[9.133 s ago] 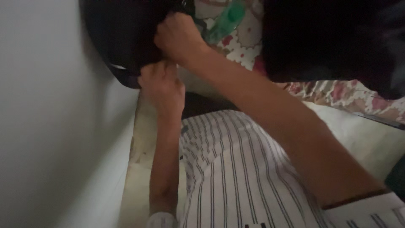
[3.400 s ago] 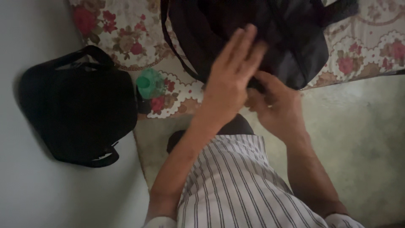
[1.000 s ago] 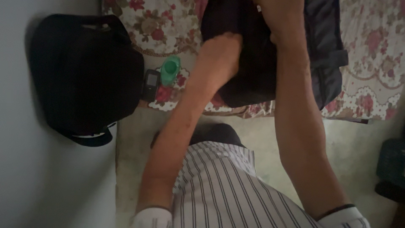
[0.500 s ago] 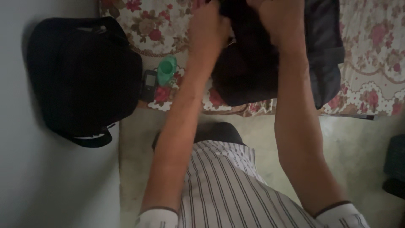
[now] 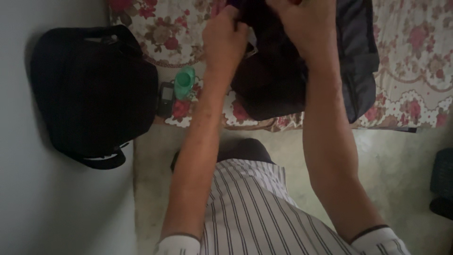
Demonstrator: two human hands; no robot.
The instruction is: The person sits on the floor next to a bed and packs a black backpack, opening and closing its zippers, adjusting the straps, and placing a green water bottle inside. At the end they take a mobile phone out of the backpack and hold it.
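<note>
Both my hands are up at the top of the dark backpack point(image 5: 302, 71) now, and that's the change: half a second ago my left hand point(image 5: 225, 40) was just arriving at the opening, and a second ago only my forearm lay across the front of it. Now the left hand is closed, fingers curled tight on the dark fabric at the bag's upper edge. My right hand point(image 5: 302, 23) sits just beside it, also gripping the bag's top, though its fingertips run off the top of the view, so I can't tell exactly how they're pinched. To my eye that means I've got a two-handed hold on the mouth of the bag, pulling the edges rather than feeling around.

The backpack lies on the flowered bedspread point(image 5: 410, 61), its lower end hanging to the bed's edge. Off to the left, untouched, the other black bag point(image 5: 89, 89) leans by the wall, with a small green bottle point(image 5: 185, 81) and a dark phone point(image 5: 165, 98) between it and my left arm. My striped shirt point(image 5: 255, 212) fills the bottom.
</note>
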